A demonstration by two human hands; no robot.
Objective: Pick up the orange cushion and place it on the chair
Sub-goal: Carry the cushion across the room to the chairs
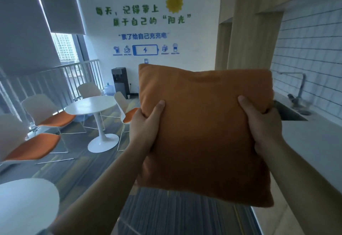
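Note:
A square orange cushion (203, 133) is held up in the air in front of me, filling the middle of the view. My left hand (146, 123) grips its left edge, thumb on the front. My right hand (262, 123) grips its right edge the same way. Several white chairs with orange seats stand around a round white table (90, 105) at the left: one chair (124, 111) just left of the cushion and partly hidden by it, another chair (50, 114) further left, and a nearer chair (27, 146) at the left edge.
A white counter (311, 146) with a sink (290, 114) and tap runs along the right. A second round white table (27, 205) sits at the bottom left. A black water dispenser (120, 82) stands by the far wall; a railing (55, 79) lines the left. Striped carpet lies ahead.

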